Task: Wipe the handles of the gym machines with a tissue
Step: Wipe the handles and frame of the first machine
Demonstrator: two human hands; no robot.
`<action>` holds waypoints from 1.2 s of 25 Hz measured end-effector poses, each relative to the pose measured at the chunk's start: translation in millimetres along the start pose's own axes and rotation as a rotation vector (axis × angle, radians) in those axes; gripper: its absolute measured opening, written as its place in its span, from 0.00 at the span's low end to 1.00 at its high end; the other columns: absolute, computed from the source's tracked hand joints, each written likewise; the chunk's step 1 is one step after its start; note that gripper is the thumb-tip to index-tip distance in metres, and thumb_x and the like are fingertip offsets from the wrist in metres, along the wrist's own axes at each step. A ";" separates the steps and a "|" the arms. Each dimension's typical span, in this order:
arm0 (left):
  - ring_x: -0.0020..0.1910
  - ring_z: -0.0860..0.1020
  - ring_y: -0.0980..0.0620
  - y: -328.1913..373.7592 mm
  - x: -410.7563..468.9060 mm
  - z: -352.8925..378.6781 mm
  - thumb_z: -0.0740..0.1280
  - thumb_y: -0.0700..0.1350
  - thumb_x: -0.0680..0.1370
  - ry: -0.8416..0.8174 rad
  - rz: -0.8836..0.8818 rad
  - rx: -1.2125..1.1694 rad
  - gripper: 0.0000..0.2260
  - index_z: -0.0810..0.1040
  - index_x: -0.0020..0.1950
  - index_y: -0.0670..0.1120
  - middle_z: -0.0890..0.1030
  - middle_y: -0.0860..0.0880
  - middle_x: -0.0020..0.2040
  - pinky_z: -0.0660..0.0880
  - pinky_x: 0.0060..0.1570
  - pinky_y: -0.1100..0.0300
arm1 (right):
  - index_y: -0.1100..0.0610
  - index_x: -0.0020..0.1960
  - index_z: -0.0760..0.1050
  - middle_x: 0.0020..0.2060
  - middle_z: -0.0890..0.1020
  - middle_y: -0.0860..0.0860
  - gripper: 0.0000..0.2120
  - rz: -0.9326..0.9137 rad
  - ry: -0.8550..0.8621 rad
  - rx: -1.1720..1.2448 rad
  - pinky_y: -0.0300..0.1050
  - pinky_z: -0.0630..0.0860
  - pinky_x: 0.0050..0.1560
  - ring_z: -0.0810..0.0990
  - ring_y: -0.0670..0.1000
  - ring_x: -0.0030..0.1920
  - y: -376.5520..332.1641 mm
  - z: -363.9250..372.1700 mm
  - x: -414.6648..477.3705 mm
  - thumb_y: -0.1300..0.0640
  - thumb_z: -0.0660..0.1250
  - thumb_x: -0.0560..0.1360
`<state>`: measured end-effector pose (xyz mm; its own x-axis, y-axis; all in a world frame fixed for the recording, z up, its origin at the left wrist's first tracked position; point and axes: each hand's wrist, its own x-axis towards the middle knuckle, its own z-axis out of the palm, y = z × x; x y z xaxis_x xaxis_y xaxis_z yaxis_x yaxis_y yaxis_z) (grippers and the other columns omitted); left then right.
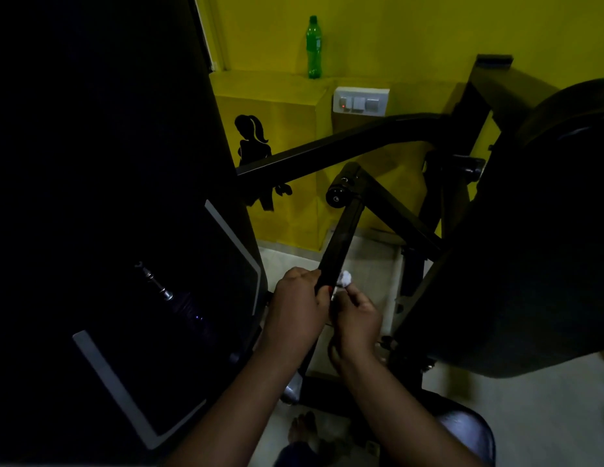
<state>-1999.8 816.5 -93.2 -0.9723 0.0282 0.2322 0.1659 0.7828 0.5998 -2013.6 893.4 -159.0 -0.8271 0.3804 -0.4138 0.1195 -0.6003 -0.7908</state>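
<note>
A black handle bar of a gym machine slopes down from a round pivot toward me. My left hand grips the bar's lower end, fingers curled round it. My right hand sits just right of the bar and pinches a small crumpled white tissue against the bar's lower right side. The very tip of the bar is hidden behind my hands.
A dark machine shroud fills the left. A black padded seat and frame crowd the right. A green bottle stands on a yellow ledge above a switch plate. Pale floor tiles and my foot lie below.
</note>
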 end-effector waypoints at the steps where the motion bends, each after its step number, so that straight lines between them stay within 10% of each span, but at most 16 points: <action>1: 0.46 0.77 0.50 0.5 0.3 0.6 0.64 0.42 0.78 0.000 -0.006 0.003 0.11 0.82 0.57 0.46 0.79 0.45 0.48 0.72 0.45 0.62 | 0.60 0.55 0.80 0.43 0.84 0.56 0.08 0.189 0.007 0.153 0.41 0.78 0.39 0.82 0.49 0.38 -2.4 5.7 10.5 0.64 0.64 0.79; 4: 0.47 0.78 0.50 0.0 1.0 0.4 0.65 0.43 0.78 0.003 -0.044 -0.002 0.12 0.81 0.61 0.46 0.79 0.46 0.51 0.73 0.47 0.63 | 0.63 0.52 0.77 0.39 0.81 0.56 0.10 0.586 -0.109 0.489 0.42 0.79 0.31 0.82 0.51 0.33 -10.8 28.0 51.8 0.58 0.60 0.82; 12: 0.46 0.80 0.54 -3.5 -2.6 -1.6 0.72 0.47 0.74 0.114 -0.146 -0.075 0.13 0.82 0.58 0.47 0.78 0.48 0.52 0.73 0.48 0.67 | 0.71 0.43 0.80 0.37 0.82 0.64 0.18 0.668 -0.632 0.538 0.49 0.83 0.40 0.84 0.58 0.37 4.2 11.0 14.8 0.75 0.79 0.55; 20: 0.46 0.80 0.54 -3.7 -4.9 -3.9 0.70 0.48 0.76 0.084 -0.126 -0.058 0.13 0.82 0.60 0.49 0.81 0.48 0.51 0.72 0.45 0.67 | 0.63 0.68 0.70 0.50 0.80 0.59 0.23 0.620 -0.331 0.616 0.46 0.82 0.37 0.85 0.52 0.41 6.4 24.1 56.8 0.67 0.66 0.74; 25: 0.45 0.80 0.55 -3.8 -3.8 -3.6 0.70 0.47 0.76 0.063 -0.122 -0.080 0.12 0.82 0.59 0.49 0.81 0.49 0.51 0.74 0.45 0.66 | 0.66 0.56 0.76 0.55 0.79 0.64 0.10 0.365 -0.276 0.319 0.51 0.80 0.53 0.81 0.57 0.48 -4.2 14.1 52.2 0.66 0.62 0.77; 30: 0.50 0.79 0.51 -4.6 1.4 -3.0 0.67 0.45 0.78 -0.017 -0.100 -0.102 0.14 0.79 0.63 0.49 0.79 0.47 0.55 0.75 0.52 0.59 | 0.48 0.45 0.80 0.46 0.85 0.49 0.01 -0.098 0.164 -0.191 0.44 0.81 0.43 0.83 0.46 0.41 -15.6 24.4 65.3 0.52 0.71 0.75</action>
<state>-2001.4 811.1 -93.3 -0.9873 -0.0356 0.1548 0.0830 0.7153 0.6939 -2082.8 910.5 -162.7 -0.7415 0.5483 -0.3867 0.1576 -0.4179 -0.8947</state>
